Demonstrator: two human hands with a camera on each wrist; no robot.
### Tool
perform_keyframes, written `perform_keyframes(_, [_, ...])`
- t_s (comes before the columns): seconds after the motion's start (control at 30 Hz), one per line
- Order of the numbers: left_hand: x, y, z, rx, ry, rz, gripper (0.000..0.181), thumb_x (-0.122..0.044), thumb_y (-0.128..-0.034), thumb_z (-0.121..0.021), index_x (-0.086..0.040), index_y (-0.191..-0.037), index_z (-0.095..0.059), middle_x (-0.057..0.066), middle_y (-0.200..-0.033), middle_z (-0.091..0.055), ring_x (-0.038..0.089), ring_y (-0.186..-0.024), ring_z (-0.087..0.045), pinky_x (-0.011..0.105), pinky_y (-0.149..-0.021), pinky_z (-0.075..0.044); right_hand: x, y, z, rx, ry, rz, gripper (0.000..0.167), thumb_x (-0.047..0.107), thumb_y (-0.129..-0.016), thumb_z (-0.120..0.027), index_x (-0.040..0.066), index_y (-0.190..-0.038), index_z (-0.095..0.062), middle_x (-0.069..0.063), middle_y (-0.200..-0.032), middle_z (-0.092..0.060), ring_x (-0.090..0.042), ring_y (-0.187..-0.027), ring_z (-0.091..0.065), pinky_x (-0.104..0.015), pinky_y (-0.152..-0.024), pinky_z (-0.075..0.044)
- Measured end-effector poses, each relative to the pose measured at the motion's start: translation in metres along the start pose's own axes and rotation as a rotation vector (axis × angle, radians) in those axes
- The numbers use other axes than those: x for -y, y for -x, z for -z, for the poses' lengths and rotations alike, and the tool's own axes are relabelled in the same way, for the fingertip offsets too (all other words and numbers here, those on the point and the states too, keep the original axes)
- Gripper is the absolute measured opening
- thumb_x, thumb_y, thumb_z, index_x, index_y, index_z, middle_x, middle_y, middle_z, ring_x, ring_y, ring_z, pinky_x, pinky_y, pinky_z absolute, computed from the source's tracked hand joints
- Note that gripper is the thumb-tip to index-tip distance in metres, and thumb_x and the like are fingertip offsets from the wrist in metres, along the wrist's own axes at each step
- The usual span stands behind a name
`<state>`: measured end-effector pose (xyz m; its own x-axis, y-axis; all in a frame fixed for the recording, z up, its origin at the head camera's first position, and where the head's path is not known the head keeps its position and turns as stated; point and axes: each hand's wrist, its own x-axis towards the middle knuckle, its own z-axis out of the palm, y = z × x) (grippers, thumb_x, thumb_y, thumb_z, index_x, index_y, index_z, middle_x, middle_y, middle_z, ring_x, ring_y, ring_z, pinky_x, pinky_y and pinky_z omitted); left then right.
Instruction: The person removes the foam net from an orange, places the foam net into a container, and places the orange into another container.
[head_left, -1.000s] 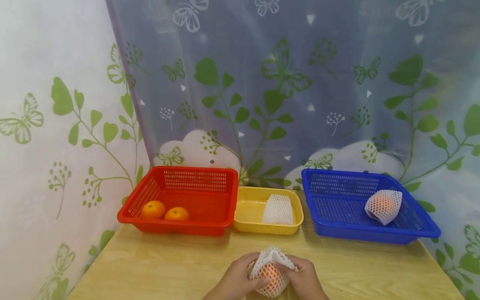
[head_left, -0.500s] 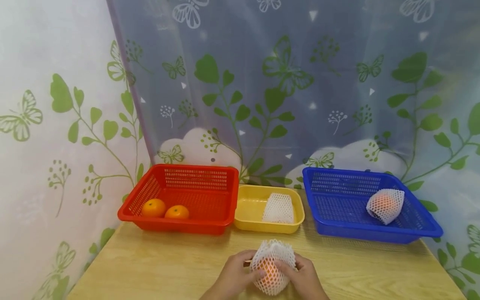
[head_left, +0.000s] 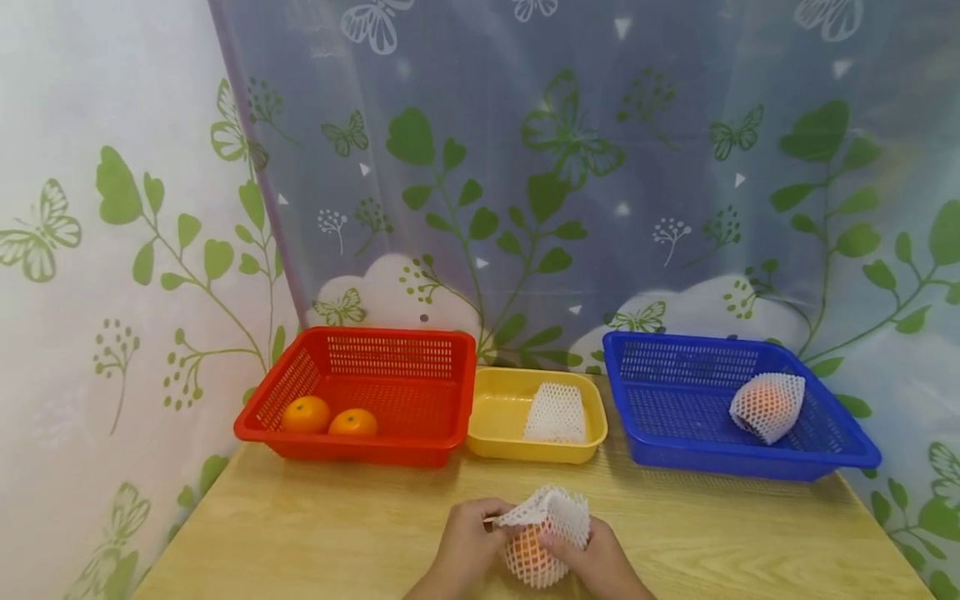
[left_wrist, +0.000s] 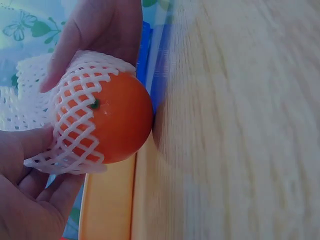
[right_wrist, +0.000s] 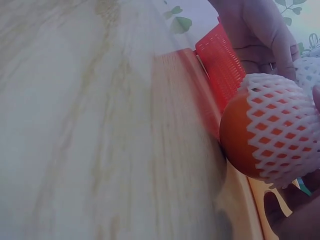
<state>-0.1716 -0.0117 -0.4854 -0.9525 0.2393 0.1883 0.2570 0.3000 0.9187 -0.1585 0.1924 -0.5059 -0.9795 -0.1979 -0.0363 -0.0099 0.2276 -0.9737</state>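
At the front of the table an orange [head_left: 536, 554] sits partly inside a white foam fruit net [head_left: 567, 515]. Its lower end is bare in the left wrist view, where the orange [left_wrist: 127, 120] shows a small green stem spot. My left hand [head_left: 467, 546] pinches the net's edge on the left between thumb and fingers. On the other side my right hand [head_left: 600, 560] holds the netted fruit, its thumb across the front. The right wrist view shows the net [right_wrist: 285, 127] covering the fruit's upper part; some right-hand fingers [right_wrist: 300, 220] are cut off there.
A red basket [head_left: 442, 446] with two bare oranges [head_left: 306, 414] stands back left. The yellow tray [head_left: 487, 450] in the middle holds a flat foam net [head_left: 555, 412]. In the blue basket [head_left: 675, 458] at right lies a netted orange [head_left: 768, 406].
The net's upper opening, upright half a second ago, is now pulled out toward the left by my left hand. My left thumb has come off the fruit's front; my right hand stays around it.
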Motion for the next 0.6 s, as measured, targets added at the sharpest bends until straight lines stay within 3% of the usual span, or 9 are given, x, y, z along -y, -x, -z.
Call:
perform_keyframes(0.27, [0.0025,0.0008,0.0037,0.033,0.051,0.039,0.009,-0.011,-0.0836,-0.076,-0.006,-0.091,-0.075,0.001,-0.093,-0.072,0.015,-0.094,-0.064,0.028,-0.075,-0.057,-0.0023,0.0024,0.0010,-0.040,0.033,0.024,0.054,0.026,-0.090,-0.070,-0.006,-0.130,-0.054,-0.017,-0.126,-0.061,-0.027,-0.118,-0.055,-0.041,-0.096,-0.049])
perform_keyframes(0.43, [0.0033,-0.0003,0.0054,0.051,0.047,0.024,0.019,-0.017,-0.0860,-0.075,-0.005,-0.100,-0.074,0.004,-0.099,-0.072,0.015,-0.094,-0.065,0.025,-0.075,-0.057,-0.0008,0.0003,0.0011,-0.092,0.033,0.064,0.042,0.024,-0.089,-0.070,-0.003,-0.120,-0.063,-0.016,-0.120,-0.065,-0.029,-0.117,-0.056,-0.048,-0.097,-0.048])
perform_keyframes(0.6, [0.0059,0.0001,0.0040,0.106,0.035,0.011,0.037,-0.025,-0.0852,-0.076,-0.005,-0.115,-0.069,0.005,-0.112,-0.069,0.020,-0.104,-0.064,0.028,-0.081,-0.056,0.0012,-0.0004,0.0014,-0.136,0.065,0.068,0.032,0.025,-0.089,-0.071,0.002,-0.111,-0.070,-0.010,-0.114,-0.069,-0.029,-0.116,-0.058,-0.057,-0.100,-0.042])
